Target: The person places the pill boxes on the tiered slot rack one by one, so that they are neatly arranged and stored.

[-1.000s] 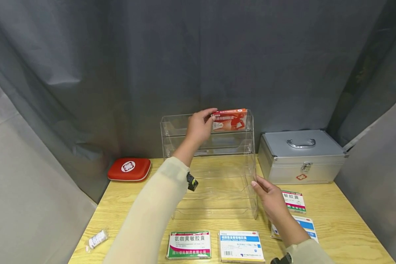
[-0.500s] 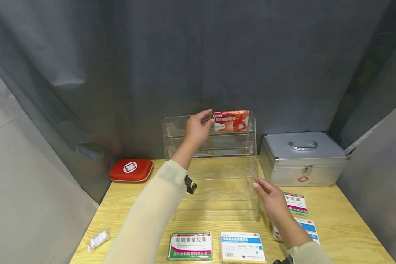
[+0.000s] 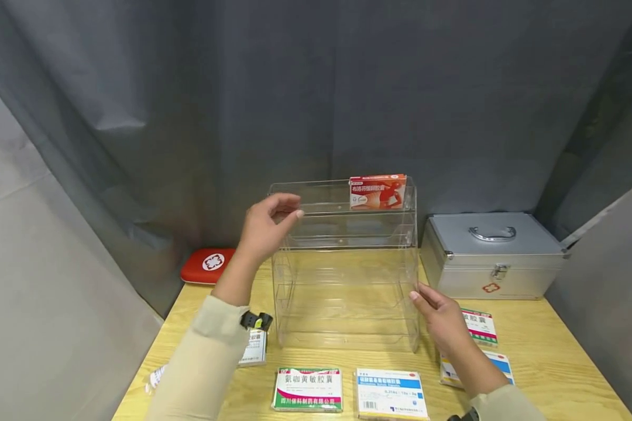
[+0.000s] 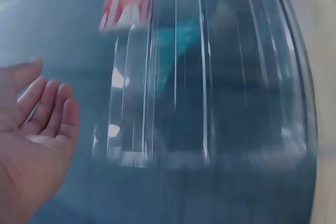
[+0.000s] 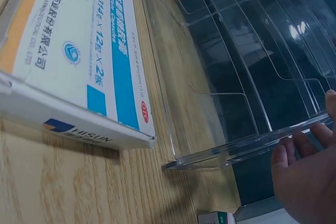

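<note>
A: ok so what's each hand up to?

B: Left hand (image 3: 268, 225) is empty, fingers loosely bent, hovering by the upper left of the clear rack (image 3: 347, 340). Left wrist view's kinda blurry, but you can see it's apart from the rack. Right hand (image 3: 442, 318) is pinching the rack's right side edge between thumb and fingers.

A: and the red box (image 3: 377, 194)?

B: Standing up in the top tier, far right end, printed front facing out. Neither hand is on it.

A: what else is on the table (image 3: 563, 380)?

B: Silver case (image 3: 490, 257) just right of the rack, red zip case (image 3: 205, 266) over on the left, partly behind the left arm. Up front there's a green-and-white box (image 3: 308, 390) lying flat next to a blue-and-white box (image 3: 391, 394). More boxes stick out around the forearms, plus a small white bottle (image 3: 156, 376) mostly hidden by the left sleeve.
</note>
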{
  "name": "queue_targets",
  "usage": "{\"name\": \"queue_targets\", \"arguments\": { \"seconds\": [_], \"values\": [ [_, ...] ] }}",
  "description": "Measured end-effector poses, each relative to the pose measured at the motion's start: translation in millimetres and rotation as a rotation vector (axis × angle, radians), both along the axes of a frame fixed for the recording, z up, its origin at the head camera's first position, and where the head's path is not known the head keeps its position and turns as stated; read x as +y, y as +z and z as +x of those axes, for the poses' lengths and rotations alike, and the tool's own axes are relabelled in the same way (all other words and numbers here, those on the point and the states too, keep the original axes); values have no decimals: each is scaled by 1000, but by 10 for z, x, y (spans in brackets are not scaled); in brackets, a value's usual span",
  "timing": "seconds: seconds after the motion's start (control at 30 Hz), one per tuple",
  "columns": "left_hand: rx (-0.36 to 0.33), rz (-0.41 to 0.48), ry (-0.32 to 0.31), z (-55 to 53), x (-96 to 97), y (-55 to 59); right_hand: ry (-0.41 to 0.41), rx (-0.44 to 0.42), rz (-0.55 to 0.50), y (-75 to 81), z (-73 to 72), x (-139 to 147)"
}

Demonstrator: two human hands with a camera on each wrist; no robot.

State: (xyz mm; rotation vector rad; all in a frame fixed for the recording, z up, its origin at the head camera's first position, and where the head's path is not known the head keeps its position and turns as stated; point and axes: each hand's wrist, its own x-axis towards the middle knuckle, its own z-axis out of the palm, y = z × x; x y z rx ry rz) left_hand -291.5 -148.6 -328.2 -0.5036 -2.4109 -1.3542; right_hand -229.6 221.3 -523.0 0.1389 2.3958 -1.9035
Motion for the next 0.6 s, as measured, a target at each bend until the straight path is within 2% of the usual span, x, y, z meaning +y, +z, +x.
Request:
{"name": "queue_targets", "arguments": {
  "seconds": [0.07, 0.13, 0.3, 0.47, 0.6],
  "values": [
    [-37, -43, 24, 137, -242, -83, 5, 0, -2, 7, -4, 5],
    [-85, -111, 59, 263, -496, -216, 12, -3, 9, 8, -8, 12],
    [-221, -257, 98, 504, -1110, -678, 20, -16, 39, -14, -21, 40],
    [-345, -215, 123, 733, -1603, -1197, 22, -22, 35, -13, -26, 46],
    [-439, -199, 174, 908, -1860, -1566, 35, -22, 62, 12, -33, 46]
  ]
}}
